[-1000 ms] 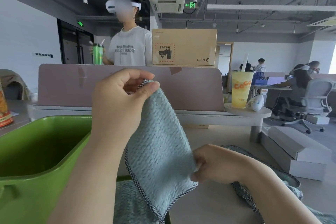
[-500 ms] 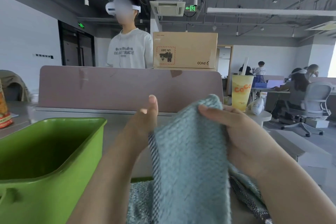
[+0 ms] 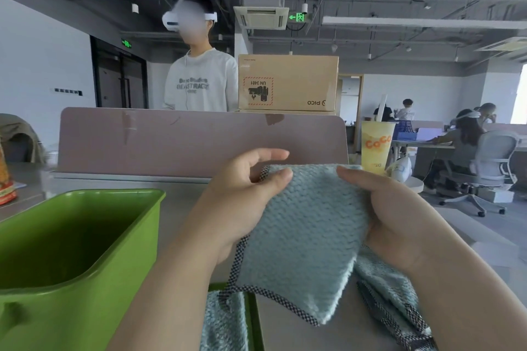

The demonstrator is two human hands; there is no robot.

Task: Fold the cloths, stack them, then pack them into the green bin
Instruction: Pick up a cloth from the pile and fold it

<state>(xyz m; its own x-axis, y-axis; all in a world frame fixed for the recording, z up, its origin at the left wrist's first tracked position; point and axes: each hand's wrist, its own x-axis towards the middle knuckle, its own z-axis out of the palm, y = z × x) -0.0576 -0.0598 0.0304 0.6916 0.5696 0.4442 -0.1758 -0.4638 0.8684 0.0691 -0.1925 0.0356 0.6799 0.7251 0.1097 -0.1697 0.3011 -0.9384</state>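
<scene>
Snack packet: orange, at the far left edge, cut off by the frame.
Green bin: stands on the table at the left, open side up, with nothing visible inside.
Partition: a pale pink panel across the back of the table; a person in a white top stands behind it.
Second cloth: light blue, lying on the table just right of the bin, partly under the left forearm.
Left hand: pinches the upper left corner of the blue cloth, thumb on the front over the checked hem; one of the fingers sticks out straight above the edge.
Cardboard box: sits behind the partition, beside the standing person.
Blue cloth: held up between both hands above the table, right of the bin and outside it, its lower corner hanging near the table.
Right hand: grips the right side of the blue cloth, thumb laid along the front near the top; the other fingers are hidden behind the fabric.
Third cloth: crumpled on the table under the right wrist.
Yellow cup: upright on a small round ledge right of the partition.
Office chair: in the background at the right, with someone seated.
</scene>
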